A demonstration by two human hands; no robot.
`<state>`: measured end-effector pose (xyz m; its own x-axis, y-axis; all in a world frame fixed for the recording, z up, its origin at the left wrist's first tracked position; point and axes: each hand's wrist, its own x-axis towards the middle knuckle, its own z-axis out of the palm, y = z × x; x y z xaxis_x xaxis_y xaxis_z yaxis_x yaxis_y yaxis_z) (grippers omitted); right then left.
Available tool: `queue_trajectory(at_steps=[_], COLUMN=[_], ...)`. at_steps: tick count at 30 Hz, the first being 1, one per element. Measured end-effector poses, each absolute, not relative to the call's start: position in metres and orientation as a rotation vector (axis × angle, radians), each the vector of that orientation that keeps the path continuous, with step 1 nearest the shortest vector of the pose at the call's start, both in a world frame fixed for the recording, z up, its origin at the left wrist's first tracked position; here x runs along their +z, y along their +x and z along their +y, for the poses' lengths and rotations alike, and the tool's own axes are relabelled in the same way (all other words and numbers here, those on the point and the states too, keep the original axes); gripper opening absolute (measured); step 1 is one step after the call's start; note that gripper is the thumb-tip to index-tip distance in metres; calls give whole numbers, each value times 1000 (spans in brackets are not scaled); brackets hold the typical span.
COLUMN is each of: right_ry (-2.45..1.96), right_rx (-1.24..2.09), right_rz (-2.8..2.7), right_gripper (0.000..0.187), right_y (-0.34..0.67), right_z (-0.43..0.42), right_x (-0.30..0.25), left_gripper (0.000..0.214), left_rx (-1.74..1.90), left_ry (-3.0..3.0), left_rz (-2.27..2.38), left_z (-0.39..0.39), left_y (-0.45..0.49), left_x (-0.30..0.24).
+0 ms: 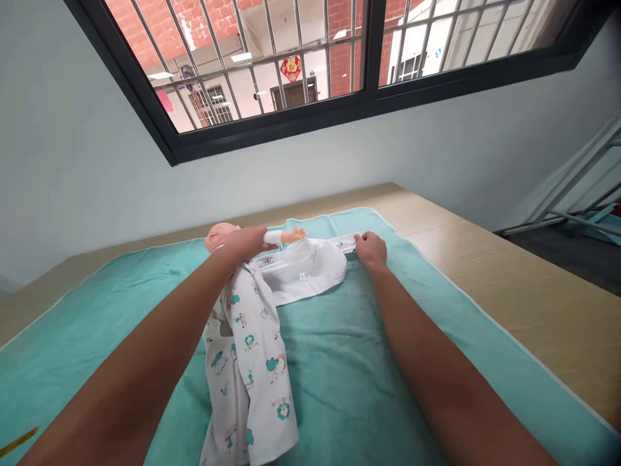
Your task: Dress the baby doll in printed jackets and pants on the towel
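Observation:
A baby doll [219, 236] lies on a teal towel [339, 362], head to the left, one arm stretched right. It wears white printed clothing [252, 349] with the front flap [305, 272] opened out to the right. My left hand [247, 243] is closed around the doll's upper arm near its shoulder. My right hand [371, 249] is closed on the end of the garment's sleeve [345, 243], which stretches out flat beyond the doll's small hand [294, 234].
The towel covers most of a wooden table [509, 285] set against a pale wall. A barred window [310, 58] is above. A metal frame [572, 194] stands on the floor to the right of the table.

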<state>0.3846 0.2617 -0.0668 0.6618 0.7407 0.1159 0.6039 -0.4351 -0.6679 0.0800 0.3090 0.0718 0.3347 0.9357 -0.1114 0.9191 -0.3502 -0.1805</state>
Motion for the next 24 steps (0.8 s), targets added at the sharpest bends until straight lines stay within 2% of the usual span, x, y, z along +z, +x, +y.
queue_trajectory(at_steps=[6, 10, 15, 17, 20, 24], right_ry=[-2165, -1859, -1738, -1723, -1642, -1503], right_rx=[215, -10, 293, 297, 246, 184], right_rz=[-1095, -1426, -1667, -1643, -1488, -1336], right_gripper=[26, 23, 15, 20, 27, 23], right_y=[375, 347, 323, 328, 343, 342], right_z=[260, 265, 273, 274, 275, 273], right_x=[-70, -73, -80, -80, -76, -66], left_gripper=[57, 53, 48, 46, 41, 30], left_rx=[198, 223, 130, 4, -414, -786], left_ry=[-2587, -2648, -2686, -2699, -2662, -2592], left_rz=[-1672, -1567, -1561, -1566, -1606, -1655], left_z=[308, 312, 305, 292, 258, 212], left_y=[93, 117, 134, 126, 92, 17], left_x=[57, 31, 17, 19, 23, 11])
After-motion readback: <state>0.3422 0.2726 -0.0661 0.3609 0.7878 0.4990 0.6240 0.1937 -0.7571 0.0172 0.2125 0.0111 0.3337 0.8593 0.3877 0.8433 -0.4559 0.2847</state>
